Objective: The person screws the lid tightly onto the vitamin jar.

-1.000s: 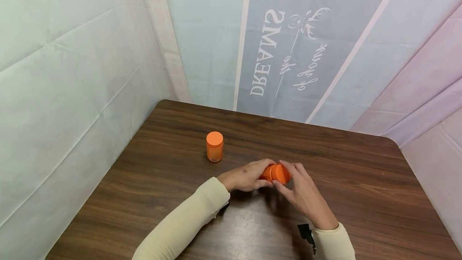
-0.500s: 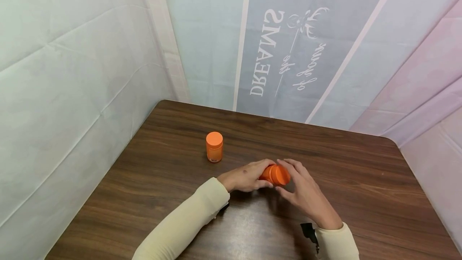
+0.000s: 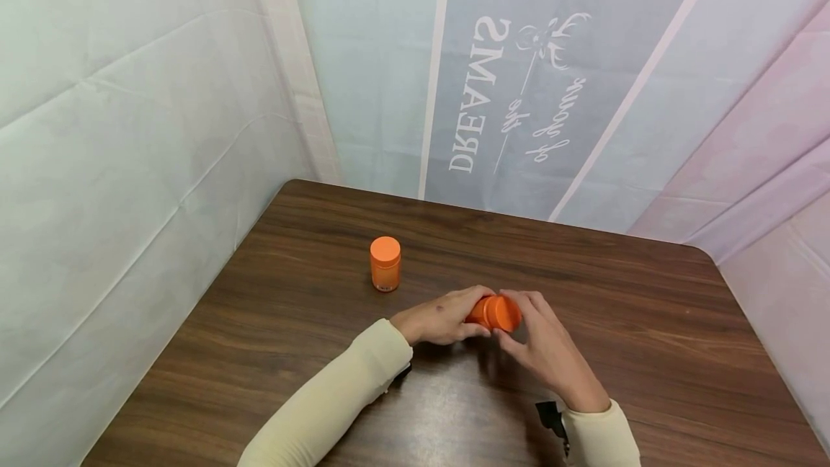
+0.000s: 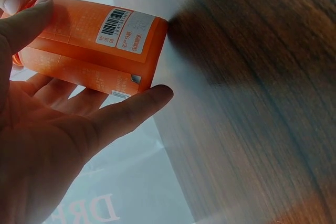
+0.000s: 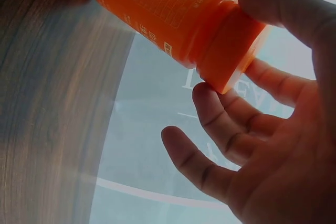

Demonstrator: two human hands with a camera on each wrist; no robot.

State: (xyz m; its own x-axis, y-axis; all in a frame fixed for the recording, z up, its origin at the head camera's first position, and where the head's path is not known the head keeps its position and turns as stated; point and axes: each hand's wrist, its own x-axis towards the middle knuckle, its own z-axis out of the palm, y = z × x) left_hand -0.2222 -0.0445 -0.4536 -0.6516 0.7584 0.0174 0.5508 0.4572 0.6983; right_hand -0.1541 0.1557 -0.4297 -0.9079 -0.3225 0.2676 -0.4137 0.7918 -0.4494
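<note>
An orange plastic bottle (image 4: 94, 40) with printed labels is tilted on its side, its base edge close to the wood in the left wrist view. My left hand (image 3: 446, 316) grips its body, thumb on one side and fingers on the other. On the bottle's orange cap (image 5: 231, 45), my right hand (image 3: 546, 341) pinches the rim with thumb and fingertips, while the little finger stands off it. The cap is seated on the neck. A second orange bottle (image 3: 385, 265), capped, stands upright to the left, beyond the left forearm.
Both hands work over a dark wooden table (image 3: 292, 352) with rounded far corners. Hanging fabric with printed lettering (image 3: 480, 92) closes off the back, and pale cloth (image 3: 162, 128) runs along the left side.
My right hand loosened its fingers from the cap and drew back slightly half a second ago, then closed on the cap again. The left hand and both bottles stay in place.
</note>
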